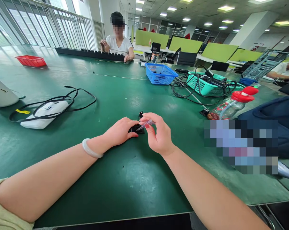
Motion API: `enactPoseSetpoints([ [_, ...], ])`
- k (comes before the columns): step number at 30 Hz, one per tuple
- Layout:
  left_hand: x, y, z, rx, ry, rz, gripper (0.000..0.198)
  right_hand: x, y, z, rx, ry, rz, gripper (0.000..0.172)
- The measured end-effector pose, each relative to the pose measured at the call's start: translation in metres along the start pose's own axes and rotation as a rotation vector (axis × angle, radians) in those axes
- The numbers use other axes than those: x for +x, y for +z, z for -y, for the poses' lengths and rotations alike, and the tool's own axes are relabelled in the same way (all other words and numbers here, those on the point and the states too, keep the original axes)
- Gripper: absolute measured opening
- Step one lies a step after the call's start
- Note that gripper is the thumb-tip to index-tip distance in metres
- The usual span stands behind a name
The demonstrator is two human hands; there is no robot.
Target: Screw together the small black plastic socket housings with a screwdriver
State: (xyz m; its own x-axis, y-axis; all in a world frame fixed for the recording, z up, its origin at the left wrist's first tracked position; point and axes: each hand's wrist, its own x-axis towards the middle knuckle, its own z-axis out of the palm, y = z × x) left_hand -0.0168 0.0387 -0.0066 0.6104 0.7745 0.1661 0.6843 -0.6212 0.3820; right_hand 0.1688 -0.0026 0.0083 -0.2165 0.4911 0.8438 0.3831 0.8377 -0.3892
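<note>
On the green table in front of me lies a small black part (141,130), its middle partly hidden by my fingers. My left hand (120,130) rests on the table with thumb and fingertips gripping the left side of this part. Between the thumb and fingers of my right hand (159,133) is a slim screwdriver (149,122) with a clear purplish handle. Its thin tip slants down to the left and meets or nearly meets the black part. Just behind my fingertips a small black piece (140,114) stands upright; whether it joins the part is hidden.
Left lies a white device (45,114) wrapped in black cable. A blue basket (161,74) and a teal basket (201,85) with tangled cables stand ahead right. A red-lidded bottle (227,105) leans nearer. Across the table a person (119,44) sits behind a long black strip (91,54).
</note>
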Motion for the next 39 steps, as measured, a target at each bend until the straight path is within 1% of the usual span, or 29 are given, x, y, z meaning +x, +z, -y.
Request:
enactPoseSetpoints([
  [2,-0.0006,0.0006,0.0001,0.001,0.003,0.010,0.040,0.0006,0.0007,0.0004,-0.017,-0.035,0.049,0.039],
  [4,-0.0009,0.0009,0.0005,0.004,0.014,0.011,0.039,0.0015,0.0011,0.0005,-0.025,-0.035,0.070,0.040],
  [11,0.0006,0.0008,0.0011,0.027,0.006,0.019,0.037,0.0014,0.0032,-0.0023,-0.022,0.073,0.094,0.039],
  [16,0.0013,0.0011,0.0010,0.037,0.007,0.014,0.036,0.0009,0.0039,-0.0024,0.009,0.079,0.100,0.039],
  [19,0.0009,0.0009,0.0006,0.034,0.010,0.008,0.037,0.0011,0.0028,-0.0012,0.008,0.056,0.040,0.037],
  [23,0.0001,-0.0005,-0.0011,0.029,-0.005,0.007,0.044,0.0014,0.0012,-0.0021,-0.011,0.066,-0.117,0.036],
  [25,-0.0002,-0.0013,-0.0023,0.026,-0.020,0.017,0.045,0.0016,0.0014,-0.0036,-0.025,0.089,-0.137,0.035],
  [29,-0.0019,-0.0018,-0.0039,0.011,-0.016,0.003,0.042,0.0018,0.0032,-0.0067,-0.054,0.140,-0.059,0.032],
  [34,-0.0051,-0.0018,-0.0041,-0.022,0.043,-0.066,0.038,0.0028,0.0042,-0.0066,-0.043,0.180,-0.006,0.030],
  [39,-0.0059,-0.0030,-0.0057,-0.031,0.102,-0.139,0.038,0.0043,0.0050,-0.0023,-0.056,0.196,0.045,0.027],
])
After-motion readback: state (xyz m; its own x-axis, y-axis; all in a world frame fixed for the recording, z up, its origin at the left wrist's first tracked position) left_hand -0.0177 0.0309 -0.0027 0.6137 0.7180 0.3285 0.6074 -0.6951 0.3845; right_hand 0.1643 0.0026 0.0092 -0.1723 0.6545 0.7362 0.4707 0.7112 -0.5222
